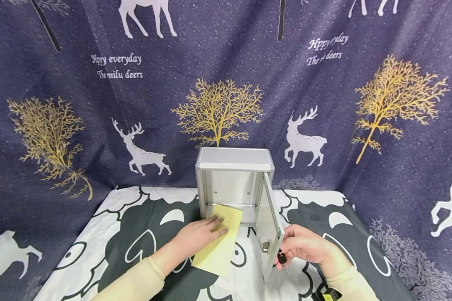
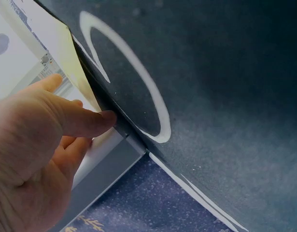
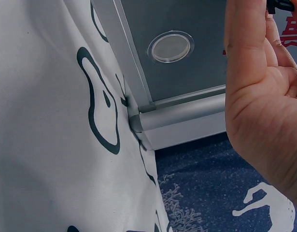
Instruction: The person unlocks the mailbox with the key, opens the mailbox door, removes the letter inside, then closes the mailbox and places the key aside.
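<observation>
A small grey metal letter box (image 1: 233, 159) stands with its door (image 1: 270, 225) swung out to the right. A pale yellow envelope (image 1: 211, 255) slants out of its opening, the upper end inside and the lower end over the cloth. Fairly straight fingers of my left hand (image 1: 197, 236) rest on the envelope's left side; in the left wrist view that hand (image 2: 47, 130) is over the paper near its edge. At the door's free edge, my right hand (image 1: 301, 244) pinches a black-headed key (image 1: 281, 256). The right wrist view shows this hand (image 3: 264, 87) beside the door's outer face.
A patterned black-and-white cloth (image 1: 143, 234) covers the surface under the box. Behind hangs a dark blue curtain (image 1: 226, 62) with deer and trees. The door carries a metal lock (image 1: 265, 246) inside and a round window (image 3: 171, 47) outside.
</observation>
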